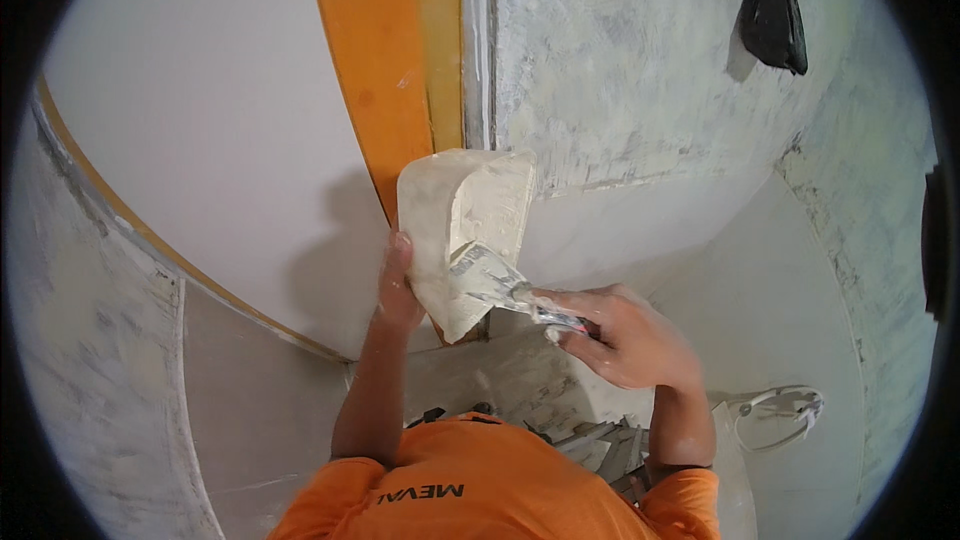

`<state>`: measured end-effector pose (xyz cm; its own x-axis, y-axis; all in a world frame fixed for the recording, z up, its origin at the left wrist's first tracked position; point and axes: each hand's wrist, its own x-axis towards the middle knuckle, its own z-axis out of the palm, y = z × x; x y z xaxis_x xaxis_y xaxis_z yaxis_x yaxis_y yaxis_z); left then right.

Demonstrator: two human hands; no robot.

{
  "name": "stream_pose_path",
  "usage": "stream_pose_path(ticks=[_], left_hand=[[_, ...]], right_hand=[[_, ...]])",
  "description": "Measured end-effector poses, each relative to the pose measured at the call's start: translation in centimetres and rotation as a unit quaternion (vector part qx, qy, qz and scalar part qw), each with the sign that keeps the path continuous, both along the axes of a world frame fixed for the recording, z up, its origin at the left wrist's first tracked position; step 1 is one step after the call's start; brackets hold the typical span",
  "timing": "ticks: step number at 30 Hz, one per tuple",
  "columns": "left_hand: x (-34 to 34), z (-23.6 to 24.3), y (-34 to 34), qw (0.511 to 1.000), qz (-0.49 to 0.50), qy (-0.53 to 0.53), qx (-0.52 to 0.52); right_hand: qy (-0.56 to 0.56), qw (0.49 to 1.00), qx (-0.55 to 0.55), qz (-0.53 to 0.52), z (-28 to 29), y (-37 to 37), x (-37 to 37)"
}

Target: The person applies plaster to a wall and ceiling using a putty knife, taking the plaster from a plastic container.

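Observation:
My left hand [400,280] grips the left side of a pale mud pan [425,220] coated with cream-coloured compound, held up in front of the orange panel. In my right hand [625,335] is the handle of a putty knife [485,275], whose compound-smeared blade rests in or against the pan's lower right part. Behind the pan runs a vertical orange board [370,40] with a narrower yellowish strip [443,40] beside it.
A white panel [190,70] edged in yellow is at left; mottled plastered walls [640,60] surround it. A black bag-like item [775,15] hangs at upper right. A white hose loop [775,405] is at lower right. Scraps [610,455] lie below, partly hidden by my body.

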<state>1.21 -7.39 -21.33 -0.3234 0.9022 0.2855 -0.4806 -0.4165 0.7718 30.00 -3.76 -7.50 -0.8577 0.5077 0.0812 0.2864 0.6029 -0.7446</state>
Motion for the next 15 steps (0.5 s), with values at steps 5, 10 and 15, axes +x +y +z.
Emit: stream_pose_path(ticks=[5, 10, 15], left_hand=[[3.2, 0.8, -0.4, 0.995, -0.054, -0.059, -0.055], [4.5, 0.3, 0.4, 0.981, -0.014, -0.159, -0.107], [3.9, 0.0, 1.3, 0.982, -0.01, -0.171, -0.085]], right_hand=[[-0.026, 0.999, 0.047, -0.009, -2.3, -0.1, -0.4], [-0.09, 0.996, 0.026, -0.002, -2.3, 0.2, -0.2], [0.036, 0.972, -0.227, -0.038, -0.9, 2.1, 0.0]])
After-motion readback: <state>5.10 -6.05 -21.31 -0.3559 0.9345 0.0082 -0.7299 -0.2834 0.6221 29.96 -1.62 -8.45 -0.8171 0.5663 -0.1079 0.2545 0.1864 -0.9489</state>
